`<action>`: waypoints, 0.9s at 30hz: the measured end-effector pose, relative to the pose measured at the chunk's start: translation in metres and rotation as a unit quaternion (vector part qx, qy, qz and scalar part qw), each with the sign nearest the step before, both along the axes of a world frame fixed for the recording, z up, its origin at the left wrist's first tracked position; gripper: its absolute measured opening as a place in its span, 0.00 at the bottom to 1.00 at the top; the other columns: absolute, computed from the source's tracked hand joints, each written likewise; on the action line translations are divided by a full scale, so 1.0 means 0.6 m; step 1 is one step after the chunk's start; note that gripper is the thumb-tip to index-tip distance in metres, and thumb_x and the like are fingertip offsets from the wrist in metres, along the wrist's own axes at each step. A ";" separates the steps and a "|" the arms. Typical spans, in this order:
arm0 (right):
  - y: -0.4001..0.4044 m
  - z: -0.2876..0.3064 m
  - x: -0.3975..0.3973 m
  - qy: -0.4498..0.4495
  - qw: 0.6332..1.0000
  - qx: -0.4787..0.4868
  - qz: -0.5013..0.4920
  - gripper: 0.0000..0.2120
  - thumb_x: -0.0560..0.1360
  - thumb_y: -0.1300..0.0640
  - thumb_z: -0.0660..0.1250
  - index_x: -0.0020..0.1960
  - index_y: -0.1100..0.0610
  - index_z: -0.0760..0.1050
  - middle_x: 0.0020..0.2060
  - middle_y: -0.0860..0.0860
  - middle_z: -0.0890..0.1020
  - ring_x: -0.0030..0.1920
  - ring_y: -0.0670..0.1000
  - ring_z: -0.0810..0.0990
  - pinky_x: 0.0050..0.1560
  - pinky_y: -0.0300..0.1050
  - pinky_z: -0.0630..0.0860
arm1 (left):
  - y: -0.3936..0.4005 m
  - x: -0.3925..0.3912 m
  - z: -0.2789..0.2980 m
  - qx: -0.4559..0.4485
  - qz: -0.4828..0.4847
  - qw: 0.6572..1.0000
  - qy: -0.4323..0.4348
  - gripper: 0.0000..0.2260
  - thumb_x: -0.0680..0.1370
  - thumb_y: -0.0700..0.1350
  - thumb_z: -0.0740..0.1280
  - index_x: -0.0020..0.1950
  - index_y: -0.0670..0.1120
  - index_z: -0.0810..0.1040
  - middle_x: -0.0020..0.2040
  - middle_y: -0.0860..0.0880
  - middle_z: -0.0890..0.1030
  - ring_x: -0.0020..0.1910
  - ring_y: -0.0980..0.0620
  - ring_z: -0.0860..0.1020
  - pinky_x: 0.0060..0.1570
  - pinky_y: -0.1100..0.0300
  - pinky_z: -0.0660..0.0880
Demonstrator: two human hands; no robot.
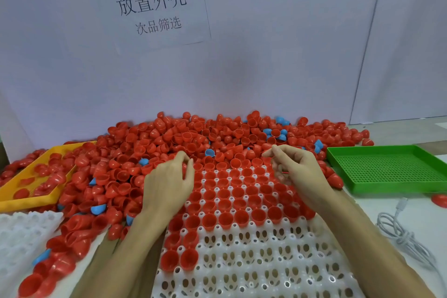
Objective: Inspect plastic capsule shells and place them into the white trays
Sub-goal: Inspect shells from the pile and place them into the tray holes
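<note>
Shells: red halves [169, 142] heaped across the table's far side, a few blue ones [98, 209] mixed in.
Tray: white tray [254, 261] in front of the person, its far rows filled with red shells sitting open side up, its near rows bare.
Left hand: [169, 181] over the tray's far left corner, fingers curled, tips among the shells; cannot tell whether it holds one.
Right hand: [294, 171] over the tray's far right corner, thumb and forefinger pinched together; what they hold is unclear.
Sides: yellow tray [36, 198] with shells at left, green tray [387, 169] at right, second white tray [21, 232] near left, cable [406, 237] near right.
</note>
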State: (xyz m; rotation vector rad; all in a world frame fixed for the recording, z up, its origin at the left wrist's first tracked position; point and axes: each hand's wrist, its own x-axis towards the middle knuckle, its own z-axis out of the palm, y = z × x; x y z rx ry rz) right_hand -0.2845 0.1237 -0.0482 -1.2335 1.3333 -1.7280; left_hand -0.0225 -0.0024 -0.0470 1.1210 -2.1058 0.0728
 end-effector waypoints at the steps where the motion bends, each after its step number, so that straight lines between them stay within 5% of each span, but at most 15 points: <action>1: 0.000 0.000 0.000 -0.005 1.000 -0.005 0.001 0.14 0.85 0.52 0.65 0.50 0.58 0.86 0.32 0.53 0.76 0.27 0.47 0.71 0.27 0.36 0.67 | -0.017 -0.017 0.006 0.005 0.000 1.000 -0.005 0.06 0.84 0.46 0.66 0.48 0.49 0.79 0.31 0.57 0.74 0.29 0.57 0.74 0.26 0.61 0.66; 6: 0.004 -0.002 0.000 -0.014 1.000 -0.005 0.003 0.14 0.84 0.52 0.66 0.50 0.59 0.86 0.32 0.51 0.76 0.27 0.46 0.71 0.26 0.35 0.67 | -0.100 -0.091 0.021 0.133 -0.013 0.988 -0.082 0.11 0.83 0.49 0.68 0.57 0.43 0.83 0.52 0.47 0.83 0.58 0.45 0.77 0.56 0.49 0.78; 11: 0.005 -0.002 0.000 -0.025 1.000 0.001 0.012 0.14 0.84 0.51 0.66 0.50 0.60 0.86 0.32 0.52 0.76 0.28 0.47 0.71 0.27 0.37 0.66 | -0.139 -0.107 0.015 0.203 0.030 0.971 -0.123 0.10 0.78 0.50 0.71 0.44 0.47 0.88 0.40 0.49 0.87 0.44 0.48 0.84 0.47 0.51 0.83; 15: 0.005 0.001 -0.001 -0.025 1.000 0.002 0.013 0.14 0.85 0.53 0.66 0.50 0.61 0.85 0.32 0.53 0.76 0.28 0.47 0.71 0.28 0.36 0.67 | -0.134 -0.095 0.013 0.049 0.034 0.982 -0.177 0.11 0.78 0.42 0.69 0.37 0.40 0.83 0.38 0.45 0.82 0.42 0.42 0.81 0.41 0.50 0.74; 18: 0.007 0.005 0.002 -0.022 1.000 0.003 0.013 0.14 0.85 0.53 0.65 0.50 0.60 0.85 0.32 0.53 0.76 0.28 0.46 0.71 0.28 0.36 0.68 | -0.113 -0.072 0.027 -0.034 0.031 0.995 -0.087 0.11 0.79 0.41 0.69 0.39 0.39 0.83 0.40 0.45 0.80 0.39 0.43 0.78 0.38 0.52 0.70; 23: 0.018 0.020 0.018 0.020 0.998 0.020 0.055 0.10 0.84 0.53 0.67 0.54 0.55 0.86 0.36 0.52 0.79 0.31 0.47 0.74 0.31 0.36 0.72 | -0.016 -0.050 0.047 0.022 -0.048 0.996 0.066 0.08 0.79 0.46 0.72 0.40 0.48 0.86 0.40 0.56 0.80 0.37 0.55 0.78 0.39 0.55 0.77; 27: 0.033 0.029 0.046 0.141 0.980 0.062 0.123 0.14 0.80 0.47 0.73 0.65 0.41 0.79 0.52 0.47 0.86 0.44 0.47 0.87 0.43 0.39 0.82 | 0.084 -0.048 0.032 0.074 -0.110 0.982 0.133 0.09 0.78 0.47 0.74 0.37 0.54 0.83 0.39 0.59 0.81 0.36 0.56 0.80 0.39 0.62 0.76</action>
